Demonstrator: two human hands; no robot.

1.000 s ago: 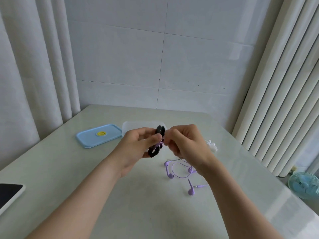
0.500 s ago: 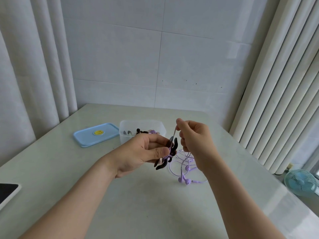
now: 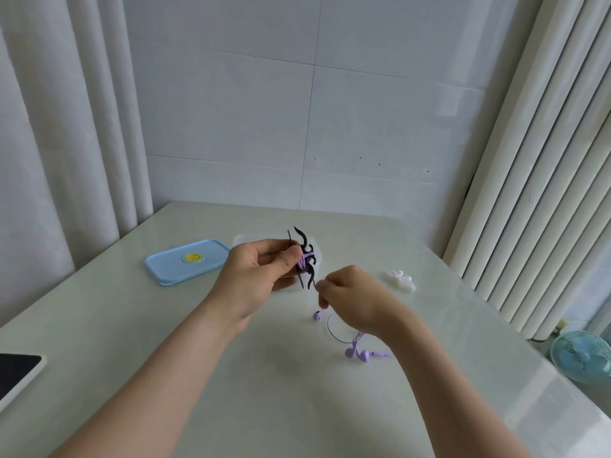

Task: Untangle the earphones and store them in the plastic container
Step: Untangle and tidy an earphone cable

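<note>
My left hand [image 3: 261, 276] holds a black winder piece [image 3: 305, 256] above the table, with purple earphone cord wound on it. My right hand [image 3: 353, 300] pinches the purple cord just right of and below the winder. The purple earphones [image 3: 358, 353] trail onto the table below my right wrist, with one bud [image 3: 318, 316] lying to the left. The clear plastic container [image 3: 244, 241] stands behind my left hand and is mostly hidden by it.
A light blue lid [image 3: 186, 261] with a yellow sticker lies left of the container. A white object [image 3: 400, 279] rests to the right. A dark phone or tablet [image 3: 16, 375] sits at the left edge. A small fan [image 3: 582, 355] stands on the floor right.
My right hand dropped from above the winder to below and right of it, drawing the purple cord down. My left hand rose and turned the winder more upright.
</note>
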